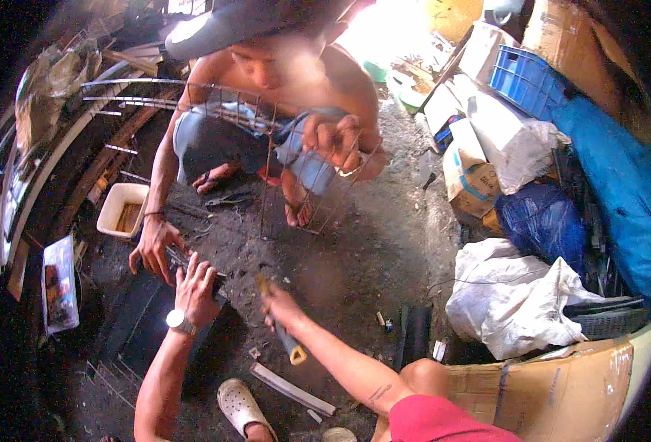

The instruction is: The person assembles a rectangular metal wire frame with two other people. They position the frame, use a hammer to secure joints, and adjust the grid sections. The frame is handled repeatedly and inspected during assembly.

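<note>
Left hand [196,283], fingers spread flat, pins a dark metal strip [182,259] at centre-left while a co-worker's hand [152,249] braces its far end, apparently steadying it for the yellow-handled tool [287,340] gripped in the right hand [281,306].

Wire mesh frame [266,140]: thin bare metal rod, dull and rusty. Tool [285,335] in the right hand [281,306]: handle with a yellow plastic end. Dark slab [148,317] under the left hand [196,287]: matt black. Floor [355,250]: rough, gritty grey. Crate [524,77]: blue plastic. Sacks [509,295]: white woven cloth. Box [561,383]: matt brown cardboard.
</note>
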A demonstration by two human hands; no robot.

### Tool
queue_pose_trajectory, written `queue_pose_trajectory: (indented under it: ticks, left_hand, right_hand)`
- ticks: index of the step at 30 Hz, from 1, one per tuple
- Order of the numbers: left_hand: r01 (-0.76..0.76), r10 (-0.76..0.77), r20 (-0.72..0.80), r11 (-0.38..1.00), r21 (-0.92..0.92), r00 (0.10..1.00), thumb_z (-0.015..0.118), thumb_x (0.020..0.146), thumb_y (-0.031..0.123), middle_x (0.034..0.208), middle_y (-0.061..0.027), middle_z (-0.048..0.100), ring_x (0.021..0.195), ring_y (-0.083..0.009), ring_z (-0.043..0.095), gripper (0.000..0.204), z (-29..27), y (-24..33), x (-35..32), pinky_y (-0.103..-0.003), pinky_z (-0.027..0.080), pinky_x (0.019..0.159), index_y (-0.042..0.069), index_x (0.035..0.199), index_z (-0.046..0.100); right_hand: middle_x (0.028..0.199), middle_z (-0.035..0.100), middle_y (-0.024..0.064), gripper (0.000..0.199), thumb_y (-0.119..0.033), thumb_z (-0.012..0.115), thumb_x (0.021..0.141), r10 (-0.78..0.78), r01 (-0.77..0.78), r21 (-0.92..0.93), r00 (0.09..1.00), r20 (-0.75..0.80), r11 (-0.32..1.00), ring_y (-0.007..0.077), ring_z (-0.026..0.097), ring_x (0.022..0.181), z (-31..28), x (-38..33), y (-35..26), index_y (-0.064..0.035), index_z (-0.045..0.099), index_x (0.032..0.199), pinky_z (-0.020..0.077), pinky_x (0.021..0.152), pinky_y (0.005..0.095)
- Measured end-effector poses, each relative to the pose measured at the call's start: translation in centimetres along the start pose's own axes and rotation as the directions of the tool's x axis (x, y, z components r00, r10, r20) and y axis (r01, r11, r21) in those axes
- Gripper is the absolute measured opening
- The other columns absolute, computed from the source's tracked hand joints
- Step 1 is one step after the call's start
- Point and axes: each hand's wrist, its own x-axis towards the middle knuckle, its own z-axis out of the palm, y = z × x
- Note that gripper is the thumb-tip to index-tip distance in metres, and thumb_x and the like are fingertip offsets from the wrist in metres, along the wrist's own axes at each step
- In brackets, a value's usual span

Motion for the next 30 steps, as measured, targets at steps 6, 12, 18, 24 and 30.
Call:
queue_pose_trajectory:
  ticks: [6, 12, 18, 24, 30]
  left_hand:
    - [0.073, -0.075, -0.191, 0.997, -0.021, 0.979, 0.076, 0.073, 0.016, 0.147, -0.0165, 0.042, 0.141, -0.0397, 0.031, 0.062, -2.8, 3.1, -3.5, -0.057, 0.029, 0.112, 0.006, 0.13, 0.053]
    - [0.52, -0.572, -0.481, 0.816, -0.251, 0.665, 0.072, 0.08, 0.015, 0.135, -0.0148, 0.055, 0.129, -0.0345, 0.046, 0.042, -9.2, 0.5, -20.6, -0.044, 0.035, 0.11, 0.008, 0.12, 0.061]
    - [0.481, -0.982, 0.186, -0.148, -0.864, 0.032, 0.065, 0.085, 0.057, 0.138, -0.0145, 0.052, 0.127, -0.0295, 0.046, 0.078, -8.1, -10.6, -33.7, -0.046, 0.04, 0.1, 0.002, 0.137, 0.047]
    - [0.319, -0.888, 0.423, -0.354, -0.879, 0.179, 0.066, 0.086, 0.056, 0.137, -0.0099, 0.05, 0.122, -0.0286, 0.048, 0.068, -2.9, -13.5, -32.1, -0.054, 0.045, 0.087, 0.007, 0.131, 0.05]
    - [0.343, -0.875, 0.469, -0.407, -0.846, 0.119, 0.055, 0.097, 0.036, 0.111, -0.01, 0.063, 0.109, -0.0245, 0.057, 0.041, -1.8, -14.0, -30.5, -0.053, 0.053, 0.073, 0.012, 0.129, 0.048]
  right_hand:
    - [0.078, 0.059, 0.0044, 0.046, -0.027, 0.054, 0.098, -0.127, 0.129, -0.392, 0.991, 0.031, 0.911, 0.0153, 0.055, 0.054, 0.2, -0.1, 8.1, -0.0118, 0.046, 0.14, 0.0474, 0.049, 0.0318]
    - [0.123, 0.059, 0.0259, 0.061, -0.025, 0.062, 0.088, -0.425, 0.055, -0.877, 0.888, -0.177, 0.478, 0.0424, 0.061, 0.106, -2.6, -2.2, 13.8, -0.0201, 0.042, 0.146, 0.0484, 0.09, 0.0494]
    - [0.121, 0.055, 0.0265, 0.079, -0.024, 0.067, 0.086, -0.22, -0.134, -0.943, 0.953, -0.206, 0.304, 0.0432, 0.058, 0.108, -4.6, -0.8, 16.6, -0.0284, 0.027, 0.154, 0.0482, 0.09, 0.0502]
    - [0.12, 0.062, 0.0211, 0.034, -0.017, 0.054, 0.097, -0.805, 0.38, -0.892, 0.593, 0.031, 0.246, 0.034, 0.06, 0.111, -1.1, 3.4, 4.6, -0.0015, 0.061, 0.126, 0.0455, 0.096, 0.0409]
    - [0.117, 0.064, 0.0241, 0.043, -0.034, 0.051, 0.096, -0.584, 0.559, -0.817, 0.713, 0.388, 0.139, 0.0381, 0.061, 0.112, 9.8, 7.3, -8.4, -0.0029, 0.062, 0.123, 0.0458, 0.095, 0.0452]
